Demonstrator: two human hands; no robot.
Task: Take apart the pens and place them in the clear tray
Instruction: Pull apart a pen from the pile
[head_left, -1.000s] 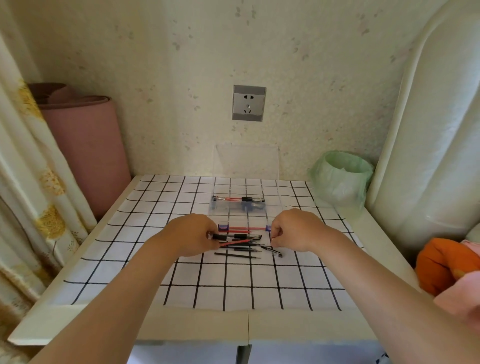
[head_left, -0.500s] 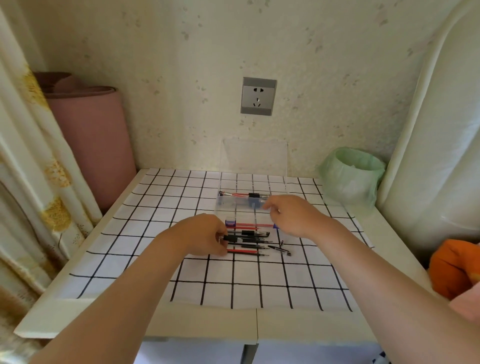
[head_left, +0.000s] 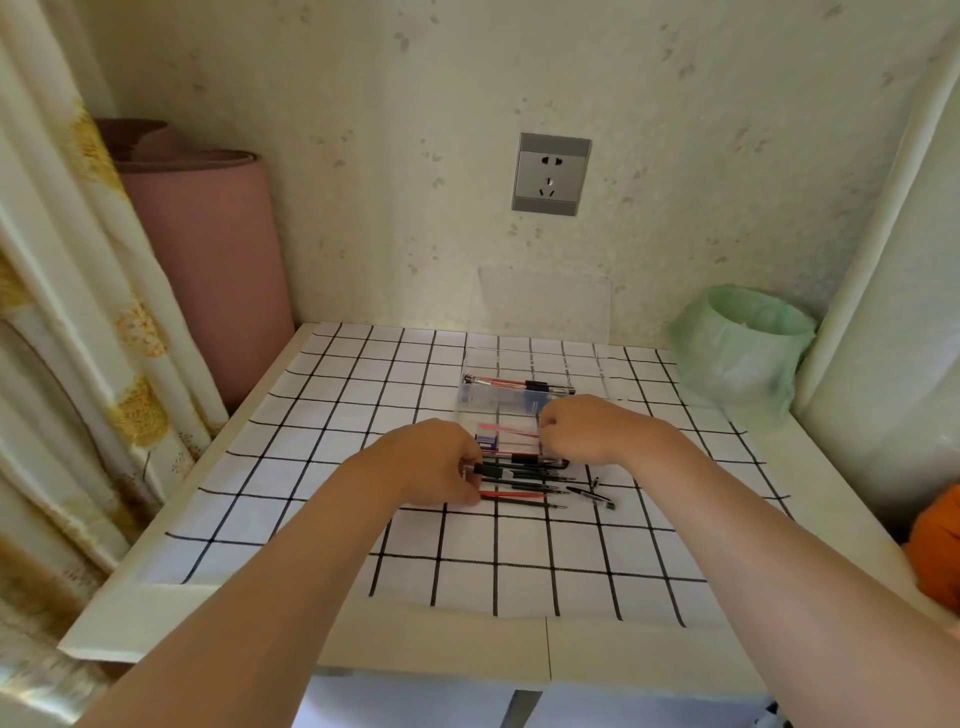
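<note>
Head view of a desk (head_left: 467, 654) covered by a white cloth with a black grid (head_left: 519, 551). The left grip (head_left: 431, 462) lies at the left end of a pile of pens (head_left: 530, 486), its fingers curled round the end of a black pen (head_left: 493, 471) that rests on the pile. The right grip (head_left: 587, 428) hovers over the near right corner of the clear tray (head_left: 470, 402), fingers curled and pinching the right end of a pink pen part (head_left: 506, 427), which lies level across the tray's near section. The tray stands just behind the pile; its far section holds red and black pen pieces (head_left: 519, 385) lying side by side. A loose dark tip piece (head_left: 589, 493) lies on the cloth just to the right of the pile. A clear lid (head_left: 543, 296) leans upright against the wall behind the tray. Also shown are a grey wall socket (head_left: 550, 174), a bin lined with a green bag (head_left: 743, 343) at the desk's far right corner, a rolled pink mat (head_left: 208, 260) and a curtain (head_left: 78, 270) at the left.
</note>
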